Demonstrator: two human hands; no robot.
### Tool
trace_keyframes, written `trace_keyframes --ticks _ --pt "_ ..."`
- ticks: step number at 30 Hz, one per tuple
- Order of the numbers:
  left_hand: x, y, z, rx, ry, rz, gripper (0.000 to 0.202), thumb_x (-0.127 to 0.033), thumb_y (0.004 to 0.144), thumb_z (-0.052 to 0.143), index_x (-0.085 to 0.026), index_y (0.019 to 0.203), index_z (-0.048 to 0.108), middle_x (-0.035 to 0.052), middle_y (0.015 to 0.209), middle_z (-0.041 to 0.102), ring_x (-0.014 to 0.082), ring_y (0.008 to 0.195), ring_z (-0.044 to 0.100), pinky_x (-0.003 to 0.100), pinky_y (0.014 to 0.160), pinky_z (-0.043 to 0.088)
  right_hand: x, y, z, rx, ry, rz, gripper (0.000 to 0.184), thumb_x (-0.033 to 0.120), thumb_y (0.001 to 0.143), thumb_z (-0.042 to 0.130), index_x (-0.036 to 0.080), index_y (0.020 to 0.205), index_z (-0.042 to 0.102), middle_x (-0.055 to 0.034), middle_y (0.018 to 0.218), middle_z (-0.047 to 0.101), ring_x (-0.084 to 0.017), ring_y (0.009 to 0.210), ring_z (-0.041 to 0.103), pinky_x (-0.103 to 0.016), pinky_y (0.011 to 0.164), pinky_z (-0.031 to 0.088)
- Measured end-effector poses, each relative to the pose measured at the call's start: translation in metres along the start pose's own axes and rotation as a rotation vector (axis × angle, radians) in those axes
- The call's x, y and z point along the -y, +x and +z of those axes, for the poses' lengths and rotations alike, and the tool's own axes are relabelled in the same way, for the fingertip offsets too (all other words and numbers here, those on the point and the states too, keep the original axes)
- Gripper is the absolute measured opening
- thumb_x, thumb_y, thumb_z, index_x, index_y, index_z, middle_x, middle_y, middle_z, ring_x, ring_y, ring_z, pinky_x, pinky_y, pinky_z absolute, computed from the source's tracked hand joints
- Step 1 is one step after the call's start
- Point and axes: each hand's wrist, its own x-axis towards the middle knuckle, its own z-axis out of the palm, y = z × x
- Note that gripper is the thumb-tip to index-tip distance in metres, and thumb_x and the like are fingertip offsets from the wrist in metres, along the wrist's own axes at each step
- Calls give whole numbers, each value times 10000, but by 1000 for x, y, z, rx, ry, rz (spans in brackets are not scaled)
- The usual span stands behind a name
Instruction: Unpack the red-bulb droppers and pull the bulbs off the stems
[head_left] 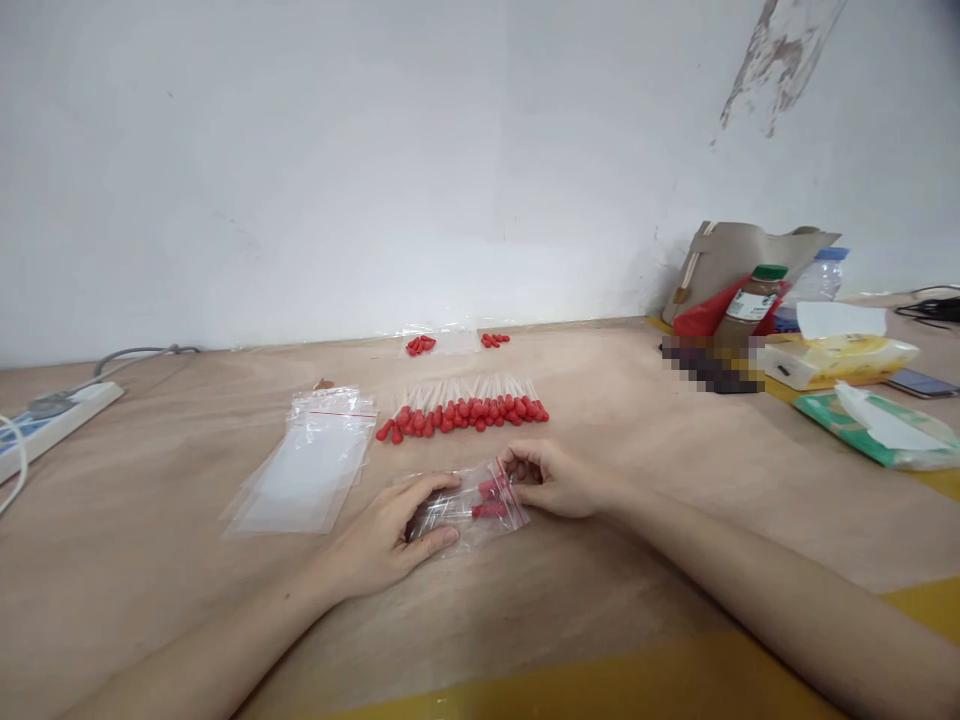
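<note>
A clear zip bag (459, 538) lies on the table with glass droppers (487, 510) in it, their red rubber bulbs toward the red zip strip at the right. My left hand (390, 535) grips the bag's left part, thumb on the near side and fingers on the far side. At the zip end, the curled fingers of my right hand (551, 478) pinch the bag's edge. Just beyond the hands lies a row of many red-bulbed droppers (480, 408), tips pointing away from me. To the left are stacked flat zip bags (300, 470).
Loose red bulbs (421, 345) lie on plastic near the wall. A power strip (60, 425) sits at far left. On the right stand a green-capped bottle (750, 300), a tissue pack (840, 360), a green-and-white pack (877, 425) and a grey bag (739, 250).
</note>
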Motion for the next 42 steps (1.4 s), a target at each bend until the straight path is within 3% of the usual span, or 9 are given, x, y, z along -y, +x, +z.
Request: trace_keyframes --ticks 5,10,16,19,21,28,33,39,42 --pt "0 0 0 1 -10 3 423 -406 848 473 -281 1246 403 33 1251 517 217 1075 517 343 874 436 -1 2 -13 8 199 52 202 278 703 650 166 821 530 30 674 562 -77 585 532 -212 564 439" --pt "2 0 1 4 -1 1 437 -402 850 473 -300 1265 380 30 1245 516 214 1049 525 345 856 441 -20 -5 -76 -2 411 123 325 333 640 720 166 852 540 -8 772 639 -104 670 611 -249 645 487" --pt "4 -1 2 4 -1 -6 438 -412 846 475 -297 1260 389 35 1258 505 225 1092 502 360 886 429 -48 -23 -144 -618 392 1 320 367 614 732 207 826 553 -31 859 679 -158 786 643 -315 731 503" --pt "4 -1 2 5 1 -7 436 -420 844 475 -295 1254 393 36 1255 509 225 1095 502 365 894 426 -56 -15 -138 -856 241 -76 312 353 615 728 206 829 554 -35 856 679 -166 800 643 -344 779 498" --pt "4 -1 2 7 -2 -5 427 -418 845 473 -292 1247 400 33 1256 509 221 1102 498 359 894 427 -61 -6 -122 -882 55 -85 266 342 648 694 196 833 568 -50 857 677 -174 804 638 -351 780 497" --pt "4 0 2 0 3 5 420 -412 846 472 -285 1241 412 36 1264 505 220 1116 494 360 902 425 -71 3 -79 -501 -493 -74 139 244 772 529 199 873 613 -47 868 664 -171 783 615 -325 734 493" --pt "2 0 1 -6 -11 10 414 -406 844 474 -280 1234 421 39 1255 514 223 1110 495 371 909 417 -68 -1 -80 -438 -515 -102 211 241 750 543 193 945 605 -63 941 636 -180 834 596 -319 743 481" --pt "1 0 1 -4 -17 13 415 -406 846 470 -282 1239 413 47 1252 514 230 1102 501 379 894 426 -47 -4 -74 -575 -517 -92 186 298 710 598 180 852 619 -58 825 615 -185 794 560 -322 711 454" --pt "0 0 1 -4 -18 11 414 -403 847 472 -280 1238 414 45 1256 512 228 1110 498 376 905 422 -26 -4 -58 -295 -346 -95 178 343 729 601 171 701 636 -33 700 601 -135 656 538 -263 605 439"
